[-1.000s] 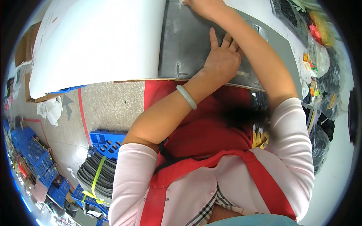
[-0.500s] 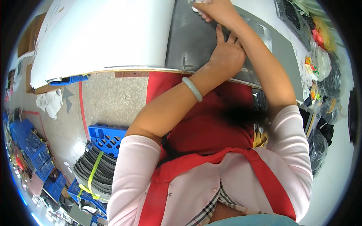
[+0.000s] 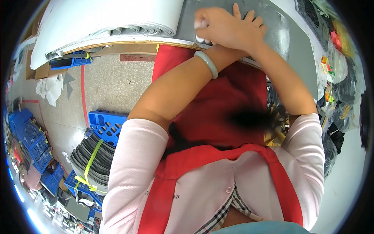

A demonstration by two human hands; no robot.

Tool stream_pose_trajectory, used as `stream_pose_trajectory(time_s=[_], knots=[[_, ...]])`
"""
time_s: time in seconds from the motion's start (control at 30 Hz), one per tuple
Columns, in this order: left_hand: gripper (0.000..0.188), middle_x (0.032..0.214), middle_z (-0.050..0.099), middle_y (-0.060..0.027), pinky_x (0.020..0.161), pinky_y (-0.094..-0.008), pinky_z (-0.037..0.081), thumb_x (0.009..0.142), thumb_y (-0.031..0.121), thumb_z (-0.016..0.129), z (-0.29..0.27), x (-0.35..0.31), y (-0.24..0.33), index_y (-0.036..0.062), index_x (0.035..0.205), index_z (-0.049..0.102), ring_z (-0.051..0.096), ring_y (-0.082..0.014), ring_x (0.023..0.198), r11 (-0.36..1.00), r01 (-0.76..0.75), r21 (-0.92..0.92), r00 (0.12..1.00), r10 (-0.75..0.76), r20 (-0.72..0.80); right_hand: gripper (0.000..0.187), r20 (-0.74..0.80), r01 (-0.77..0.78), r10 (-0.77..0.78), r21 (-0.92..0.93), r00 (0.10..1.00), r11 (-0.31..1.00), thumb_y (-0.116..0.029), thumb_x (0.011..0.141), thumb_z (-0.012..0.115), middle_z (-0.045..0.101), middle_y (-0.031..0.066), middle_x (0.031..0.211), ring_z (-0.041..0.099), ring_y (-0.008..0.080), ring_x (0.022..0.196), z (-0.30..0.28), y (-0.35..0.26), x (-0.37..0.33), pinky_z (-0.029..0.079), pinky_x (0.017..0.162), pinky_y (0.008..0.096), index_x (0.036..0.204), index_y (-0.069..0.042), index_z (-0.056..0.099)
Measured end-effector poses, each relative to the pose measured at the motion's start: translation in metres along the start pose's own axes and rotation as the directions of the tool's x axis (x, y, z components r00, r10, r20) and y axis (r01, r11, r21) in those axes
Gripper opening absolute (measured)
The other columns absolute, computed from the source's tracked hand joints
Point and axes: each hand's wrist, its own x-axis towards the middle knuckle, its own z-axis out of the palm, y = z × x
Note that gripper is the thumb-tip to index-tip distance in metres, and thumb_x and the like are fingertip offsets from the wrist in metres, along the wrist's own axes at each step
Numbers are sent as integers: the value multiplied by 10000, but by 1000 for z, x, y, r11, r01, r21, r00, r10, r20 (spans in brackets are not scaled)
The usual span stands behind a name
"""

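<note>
My right hand [image 3: 220,29] is closed in a fist over the dark grey sheet [image 3: 189,23] near the table's front edge. Something small and whitish [image 3: 200,39] shows under its curled fingers, too blurred to name. The right wrist crosses over my left hand [image 3: 249,17], whose spread fingers lie flat on the grey sheet; its back is mostly hidden beneath. A pale bangle [image 3: 207,63] sits on my left wrist. Left of both hands lies a thick white sheet stack [image 3: 117,15], its near edge curling in several layers.
Bagged dark goods [image 3: 337,101] line the right side. On the floor at left stand a blue crate [image 3: 105,126] and a strapped bundle of dark sheets [image 3: 87,156]. Crumpled white paper [image 3: 50,89] lies by a cardboard box [image 3: 35,74]. More blue crates [image 3: 31,136] stand at far left.
My right hand has come down toward the table's front edge and now crosses over my left. My left hand shows farther up and right in view. The white stack's curled near edge has come into view.
</note>
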Motion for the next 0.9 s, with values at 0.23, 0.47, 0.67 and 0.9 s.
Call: stream_pose_trajectory(time_s=[0.23,0.47,0.67,0.9], knots=[[388,1369,553,-146,1123,-688,272,950,288,522,-34,15,5,75,1259,620,472,-336,1354,997,73,38,973,-79,219,233,-241,207,-196,20,950,978,-492,910,630,759,-1,1014,556,476,1149,35,47,1,350,1004,604,1083,-354,701],[405,1360,551,-149,1128,-702,250,954,303,482,-46,9,40,55,1241,625,473,-319,1361,821,46,569,911,-269,314,255,-398,205,-363,-387,842,899,-371,912,648,727,139,1016,674,371,918,36,29,-11,492,809,492,1023,-153,718],[391,1345,559,-149,1124,-722,234,953,291,492,-3,-2,3,54,1232,630,471,-322,1365,992,124,-40,984,-118,135,244,-259,317,-339,-123,904,940,-317,915,695,730,85,976,663,259,909,32,52,-4,496,844,370,1049,-116,734],[390,1347,557,-142,1149,-665,237,922,285,534,-20,30,14,51,1216,640,448,-313,1382,992,103,-73,972,-85,217,300,-771,13,200,260,604,966,-294,906,739,722,56,892,641,149,812,-16,236,-55,510,797,314,1043,-28,734]])
